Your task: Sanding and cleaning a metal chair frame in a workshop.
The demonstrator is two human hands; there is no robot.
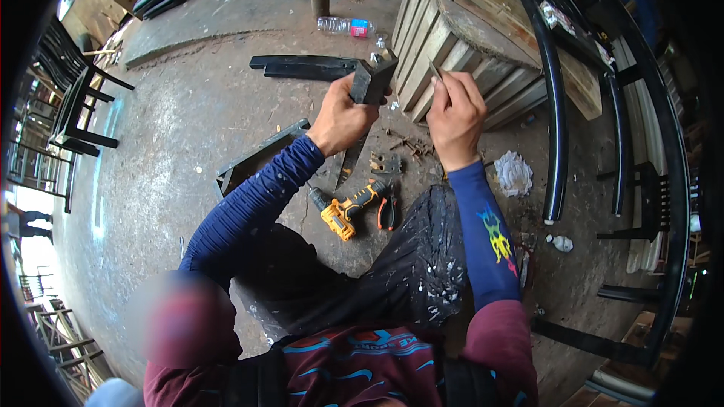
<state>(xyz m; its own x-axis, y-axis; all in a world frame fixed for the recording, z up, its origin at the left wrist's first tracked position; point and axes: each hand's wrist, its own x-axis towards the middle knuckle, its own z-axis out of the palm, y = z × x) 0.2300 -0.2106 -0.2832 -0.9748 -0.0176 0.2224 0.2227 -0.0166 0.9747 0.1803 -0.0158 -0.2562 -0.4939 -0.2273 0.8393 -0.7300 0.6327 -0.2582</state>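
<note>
My left hand (343, 119) is closed round a black wooden piece (371, 83) with an angled end, held up above the floor. To its right, my right hand (457, 114) pinches a small thin sliver (434, 68) between thumb and fingers; its material is too small to tell. The two hands are apart. Below them on the concrete lie a yellow and black cordless drill (339, 215), pliers (387, 214) with orange and black handles, a flat metal plate (386, 163) with holes, and a scatter of rusty screws (407, 143).
Another black wooden part (302, 67) lies beyond my left hand, near a clear plastic bottle (347, 26). A slatted wooden structure (452, 53) stands ahead on the right. Black chair frames (556, 128) rise at the right, beside crumpled white paper or cloth (513, 174). A black chair (79, 98) stands far left.
</note>
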